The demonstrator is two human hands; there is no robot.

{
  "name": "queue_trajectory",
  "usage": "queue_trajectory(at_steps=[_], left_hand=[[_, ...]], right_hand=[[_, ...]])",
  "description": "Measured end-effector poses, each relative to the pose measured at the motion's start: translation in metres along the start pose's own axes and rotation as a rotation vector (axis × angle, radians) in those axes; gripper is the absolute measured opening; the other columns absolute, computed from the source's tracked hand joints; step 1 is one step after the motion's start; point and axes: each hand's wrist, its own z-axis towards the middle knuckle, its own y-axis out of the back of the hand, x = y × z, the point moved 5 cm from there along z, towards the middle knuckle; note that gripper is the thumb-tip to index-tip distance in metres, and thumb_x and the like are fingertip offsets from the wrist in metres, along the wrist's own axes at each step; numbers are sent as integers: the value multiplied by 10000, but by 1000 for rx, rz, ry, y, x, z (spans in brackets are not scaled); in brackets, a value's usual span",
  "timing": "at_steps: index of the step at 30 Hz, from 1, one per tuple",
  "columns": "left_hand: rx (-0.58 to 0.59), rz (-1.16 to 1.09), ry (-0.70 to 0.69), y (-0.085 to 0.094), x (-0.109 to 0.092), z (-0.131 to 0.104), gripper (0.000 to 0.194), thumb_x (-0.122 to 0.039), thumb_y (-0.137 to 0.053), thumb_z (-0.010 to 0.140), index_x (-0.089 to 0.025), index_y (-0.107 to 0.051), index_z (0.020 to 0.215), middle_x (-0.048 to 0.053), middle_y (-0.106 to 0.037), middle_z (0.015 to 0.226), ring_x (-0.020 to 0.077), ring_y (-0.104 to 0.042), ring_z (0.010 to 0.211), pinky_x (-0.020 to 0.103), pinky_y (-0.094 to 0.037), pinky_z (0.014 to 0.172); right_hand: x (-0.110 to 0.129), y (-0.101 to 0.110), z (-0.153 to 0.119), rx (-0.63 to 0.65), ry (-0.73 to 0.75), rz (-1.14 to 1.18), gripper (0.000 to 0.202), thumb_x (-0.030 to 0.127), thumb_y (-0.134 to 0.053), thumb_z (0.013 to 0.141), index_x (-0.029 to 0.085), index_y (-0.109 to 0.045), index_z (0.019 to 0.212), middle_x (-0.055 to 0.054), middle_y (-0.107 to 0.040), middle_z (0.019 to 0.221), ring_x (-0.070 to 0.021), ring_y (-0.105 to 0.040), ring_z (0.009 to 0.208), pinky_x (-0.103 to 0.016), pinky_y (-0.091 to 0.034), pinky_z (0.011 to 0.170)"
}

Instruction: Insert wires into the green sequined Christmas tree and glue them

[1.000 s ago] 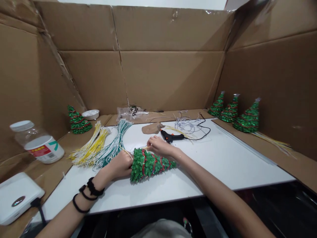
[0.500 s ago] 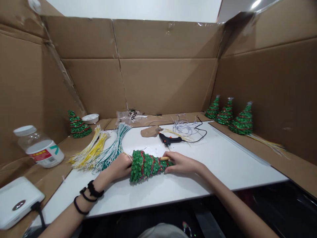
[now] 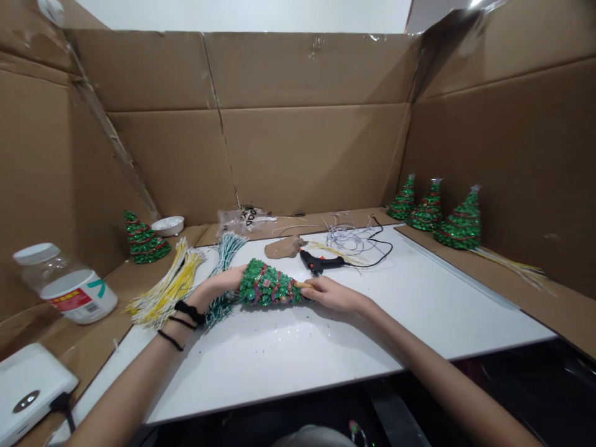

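Observation:
A green miniature Christmas tree (image 3: 267,287) with red garland lies tilted on its side over the white board, its wide base to the left and its tip to the right. My left hand (image 3: 231,278) is at the base, its fingers hidden behind or inside the tree, supporting it. Pinched in my right hand (image 3: 333,293) is a thin wooden stick (image 3: 303,285), whose end meets the tree's side near the tip. Beyond my right hand lies a black hot glue gun (image 3: 321,261). Green-and-white wire bundles (image 3: 228,248) lie by my left wrist.
Yellow-and-white wires (image 3: 172,285) lie at left, near another tree (image 3: 144,239), a white bowl (image 3: 167,225) and a plastic jar (image 3: 77,288). A white device (image 3: 35,385) sits front left. Three trees (image 3: 459,220) stand at right. Cardboard walls (image 3: 316,155) enclose the white board (image 3: 288,360).
The tree has moved away from me and slightly left, and has rolled to show another side. Both hands moved with it; my left hand rose, and the stick stayed in my right.

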Motion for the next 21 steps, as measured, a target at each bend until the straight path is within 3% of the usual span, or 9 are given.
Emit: queue_trajectory(at_steps=[2, 5, 9, 11, 13, 15, 17, 21], left_hand=[[101, -223, 60, -9, 6, -1, 255, -327, -486, 768, -115, -570, 654, 11, -637, 654, 141, -536, 699, 262, -481, 701], [101, -345, 146, -14, 12, -3, 279, -384, -561, 708, -111, -606, 743, 48, -678, 788, 193, -553, 853, 317, -451, 846], [73, -380, 231, -15, 13, -5, 319, -388, -573, 703, -108, -631, 846, 76, -700, 877, 229, -559, 927, 347, -433, 912], [60, -403, 259, -16, 13, -6, 332, -375, -583, 695, -104, -640, 877, 75, -705, 900, 247, -556, 959, 353, -420, 937], [53, -407, 249, -16, 15, -7, 351, -371, -604, 673, -101, -647, 892, 73, -708, 914, 262, -550, 988, 360, -399, 967], [53, -399, 233, -18, 17, -6, 379, -380, -616, 662, -99, -649, 914, 76, -706, 939, 269, -545, 1012, 366, -383, 986], [58, -397, 224, -19, 19, -6, 413, -398, -621, 662, -101, -642, 947, 82, -699, 972, 268, -543, 1033, 374, -381, 990], [54, -418, 194, -20, 17, -5, 436, -432, -599, 689, -112, -631, 985, 85, -690, 1012, 260, -541, 1055, 375, -387, 988]], right_hand=[[2, -3, -2, -33, -1, -5, 356, 404, -362, 903, 154, -598, 808, -27, -597, 751, -151, -506, 644, -239, -373, 593], [8, 1, -8, -133, 14, -28, 344, 395, -375, 906, 161, -615, 832, -41, -604, 783, -166, -530, 701, -251, -386, 636], [15, 31, -15, -549, 90, -21, 384, 432, -386, 903, 162, -636, 794, -50, -571, 775, -174, -526, 748, -273, -384, 690], [16, 48, -18, -762, 97, 66, 445, 478, -363, 904, 164, -635, 746, -24, -516, 664, -151, -494, 647, -267, -370, 628], [15, 57, -17, -872, 69, 229, 472, 524, -365, 893, 171, -612, 702, 19, -410, 543, -121, -417, 519, -253, -325, 528], [18, 57, -12, -870, 84, 410, 440, 550, -411, 867, 180, -575, 695, 45, -354, 503, -105, -368, 463, -244, -292, 475], [24, 50, -7, -813, 144, 526, 377, 533, -472, 848, 186, -545, 719, 45, -406, 523, -106, -409, 486, -241, -326, 498], [29, 30, -6, -735, 179, 498, 328, 460, -509, 858, 188, -498, 674, 40, -468, 534, -108, -453, 525, -258, -372, 598]])
